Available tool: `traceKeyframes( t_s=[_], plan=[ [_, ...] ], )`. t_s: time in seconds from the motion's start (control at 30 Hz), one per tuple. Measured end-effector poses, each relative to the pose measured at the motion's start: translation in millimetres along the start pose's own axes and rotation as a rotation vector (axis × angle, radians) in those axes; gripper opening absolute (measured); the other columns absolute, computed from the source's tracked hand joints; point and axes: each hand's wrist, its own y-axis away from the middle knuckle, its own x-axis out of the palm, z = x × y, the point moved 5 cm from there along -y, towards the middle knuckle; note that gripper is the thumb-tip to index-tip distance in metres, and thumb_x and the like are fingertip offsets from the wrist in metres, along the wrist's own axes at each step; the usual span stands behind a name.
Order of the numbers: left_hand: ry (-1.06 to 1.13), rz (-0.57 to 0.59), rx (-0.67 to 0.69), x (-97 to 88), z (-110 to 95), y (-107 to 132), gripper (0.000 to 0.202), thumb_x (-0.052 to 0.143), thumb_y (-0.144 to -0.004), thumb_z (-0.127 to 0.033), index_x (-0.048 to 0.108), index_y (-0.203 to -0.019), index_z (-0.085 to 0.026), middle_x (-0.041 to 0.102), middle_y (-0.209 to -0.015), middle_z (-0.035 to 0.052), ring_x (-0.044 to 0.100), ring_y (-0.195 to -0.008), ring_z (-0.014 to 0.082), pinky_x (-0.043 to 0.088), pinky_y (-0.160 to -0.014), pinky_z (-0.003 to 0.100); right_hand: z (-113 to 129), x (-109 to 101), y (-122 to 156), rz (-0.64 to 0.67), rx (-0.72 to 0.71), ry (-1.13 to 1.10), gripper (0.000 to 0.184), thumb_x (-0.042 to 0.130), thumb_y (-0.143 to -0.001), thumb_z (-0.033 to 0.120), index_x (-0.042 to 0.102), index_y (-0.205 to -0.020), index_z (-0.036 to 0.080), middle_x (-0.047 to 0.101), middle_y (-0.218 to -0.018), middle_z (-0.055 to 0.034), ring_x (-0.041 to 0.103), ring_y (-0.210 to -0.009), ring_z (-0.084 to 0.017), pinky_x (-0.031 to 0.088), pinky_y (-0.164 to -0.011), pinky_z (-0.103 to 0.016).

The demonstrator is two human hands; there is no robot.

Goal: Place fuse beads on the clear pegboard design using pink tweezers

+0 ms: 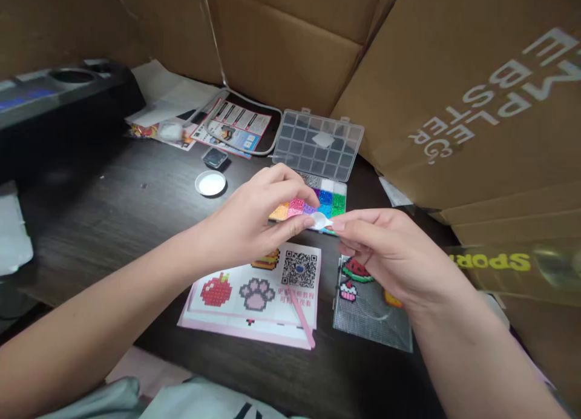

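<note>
Between thumb and fingertips, my right hand (385, 246) pinches the handle of a small white spoon (319, 220). My left hand (258, 210) is at the spoon's bowl, its thumb tip at the rim and its index finger curved above with a gap between them. Whether anything is in the bowl is too small to tell. Behind and below my hands is a compartment box of coloured beads (339, 202), partly covered by my left hand. Its clear lid (313, 155) stands open at the back. Under my right hand lies a clear pegboard (367, 322) with bead figures, among them a watermelon slice.
Pattern sheets (299, 322) with a pink stick (305, 327) lie in front. Farther left are a round white dish (210, 183) and a small dark container (215, 158). Printed leaflets (240, 128) rest at the back. Cardboard walls (290, 49) enclose the back and right.
</note>
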Motion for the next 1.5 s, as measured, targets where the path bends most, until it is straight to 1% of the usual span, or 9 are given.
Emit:
traceKeyframes(
  t_s=[0.13,0.37,0.53,0.63,0.83,0.93,1.23,1.37,1.5],
  plan=[
    [-0.096,-0.053,0.139,8.2,-17,32,0.012,0.071,-0.099,-0.018,0.074,-0.110,-0.022,0.065,-0.109,0.0061,0.063,-0.101,0.0168,0.055,-0.093,0.035,-11,12,19,0.062,0.071,-0.015,0.024,0.088,-0.074,0.041,0.082,-0.072,0.017,0.055,-0.060,-0.0005,0.041,-0.062,-0.011,0.030,-0.055,-0.029],
    [-0.177,-0.011,0.164,15.0,-27,71,0.009,0.072,-0.099,-0.027,0.079,-0.104,-0.029,0.067,-0.114,0.0064,0.059,-0.094,0.0189,0.055,-0.085,0.037,-30,31,44,0.125,0.071,-0.007,0.014,0.085,-0.075,0.025,0.081,-0.065,0.017,0.061,-0.059,-0.0011,0.041,-0.059,-0.008,0.031,-0.055,-0.026],
    [-0.097,0.090,0.083,21.5,-26,86,0.011,0.071,-0.097,-0.022,0.079,-0.098,-0.029,0.070,-0.115,0.0057,0.066,-0.109,0.0230,0.055,-0.100,0.044,-53,46,48,0.204,0.106,-0.033,0.024,0.077,-0.086,0.026,0.079,-0.064,0.017,0.068,-0.065,-0.0056,0.053,-0.062,-0.012,0.039,-0.060,-0.027],
    [0.039,0.105,-0.013,28.6,-22,93,0.010,0.072,-0.094,-0.022,0.080,-0.095,-0.028,0.071,-0.112,0.0047,0.068,-0.108,0.0220,0.056,-0.100,0.042,-66,50,49,0.158,0.100,-0.050,0.027,0.078,-0.085,0.023,0.075,-0.059,0.016,0.065,-0.063,-0.0055,0.053,-0.061,-0.012,0.041,-0.058,-0.027],
    [0.299,-0.012,-0.232,43.9,-12,110,0.008,0.075,-0.091,-0.023,0.080,-0.087,-0.027,0.073,-0.106,0.0020,0.072,-0.107,0.0212,0.059,-0.099,0.042,-85,60,52,0.084,0.141,-0.174,0.042,0.076,-0.086,0.019,0.058,-0.048,0.018,0.041,-0.050,0.0027,0.037,-0.051,-0.010,0.036,-0.049,-0.029],
    [0.333,-0.086,-0.274,48.4,-10,117,0.008,0.076,-0.091,-0.021,0.080,-0.086,-0.027,0.074,-0.103,0.0016,0.071,-0.103,0.0202,0.059,-0.094,0.041,-93,63,53,0.021,0.157,-0.189,0.035,0.077,-0.084,0.017,0.063,-0.052,0.018,0.041,-0.050,0.0030,0.038,-0.051,-0.011,0.033,-0.048,-0.030],
    [-0.068,-0.300,-0.247,50.2,-32,162,0.017,0.075,-0.093,-0.011,0.078,-0.101,-0.026,0.071,-0.112,0.0017,0.066,-0.092,0.0130,0.052,-0.074,0.032,-117,62,58,0.008,0.215,-0.149,0.028,0.085,-0.080,0.035,0.072,-0.063,0.017,0.045,-0.055,0.0031,0.036,-0.057,-0.010,0.028,-0.056,-0.031],
    [-0.237,-0.326,-0.277,56.2,-39,176,0.023,0.078,-0.090,-0.008,0.077,-0.105,-0.025,0.071,-0.111,0.0021,0.062,-0.092,0.0137,0.051,-0.076,0.033,-123,57,61,-0.019,0.219,-0.093,0.037,0.087,-0.081,0.041,0.067,-0.060,0.018,0.045,-0.057,0.0040,0.036,-0.058,-0.009,0.028,-0.058,-0.030],
    [-0.347,-0.289,-0.265,64.1,-40,174,0.025,0.077,-0.090,-0.006,0.075,-0.106,-0.025,0.072,-0.109,0.0025,0.060,-0.091,0.0157,0.050,-0.076,0.034,-127,49,64,-0.091,0.196,0.016,0.035,0.087,-0.082,0.047,0.074,-0.066,0.019,0.049,-0.055,0.0035,0.042,-0.060,-0.009,0.034,-0.061,-0.027]
  ],
)
